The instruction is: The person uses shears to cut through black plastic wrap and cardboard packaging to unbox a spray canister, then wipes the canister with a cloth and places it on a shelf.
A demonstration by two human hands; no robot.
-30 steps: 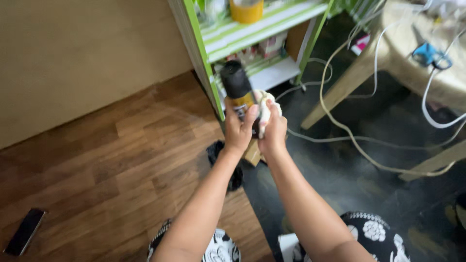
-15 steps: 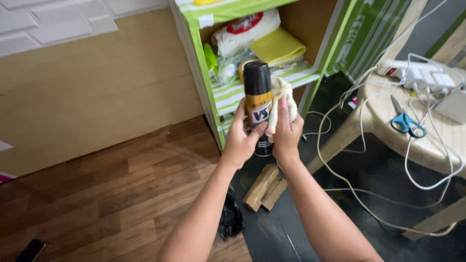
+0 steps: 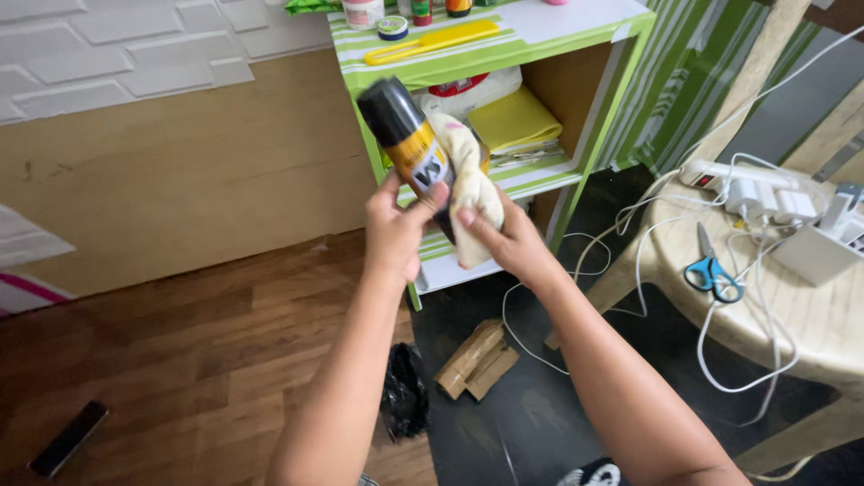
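Cream cloth [image 3: 468, 193] in the right hand's [image 3: 508, 243] grip hides the left-hand-gripped [image 3: 394, 234] spray can's [image 3: 409, 144] base.

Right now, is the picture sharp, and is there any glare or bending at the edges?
Head view: the spray can and cloth in the left hand and right hand look slightly soft; the wooden floor shows a dull sheen, no harsh glare; light is even with faint shadows; the forearms stretch wide toward the bottom edge.
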